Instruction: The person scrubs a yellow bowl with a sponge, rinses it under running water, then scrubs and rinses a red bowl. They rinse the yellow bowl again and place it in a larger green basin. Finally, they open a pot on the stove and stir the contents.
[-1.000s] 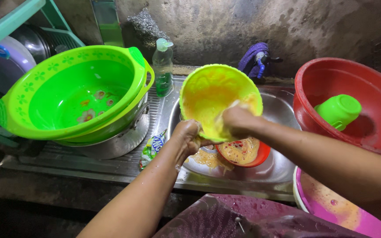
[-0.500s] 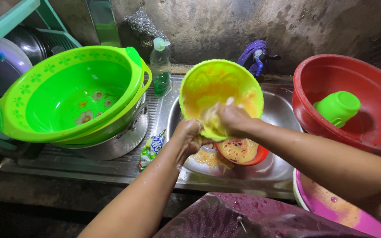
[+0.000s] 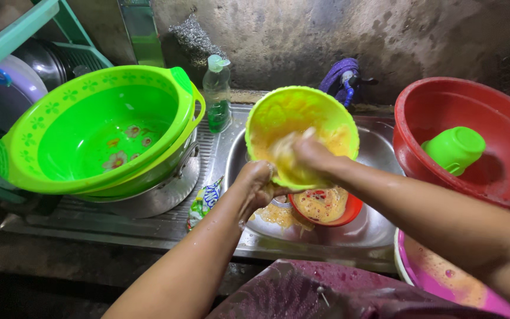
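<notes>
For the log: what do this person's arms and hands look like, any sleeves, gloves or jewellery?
Both forearms are bare up to the frame edge: no sleeves, gloves, watch or bracelets show. The left hand and right hand are wet and smeared with yellowish suds, and the right one is blurred. Rings, if any, cannot be made out.

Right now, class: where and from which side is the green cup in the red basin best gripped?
Grip the green cup around its side wall, coming from above: it lies tilted, alone against the wall of the red basin, so its sides are open. I cannot tell which end faces up.
</notes>
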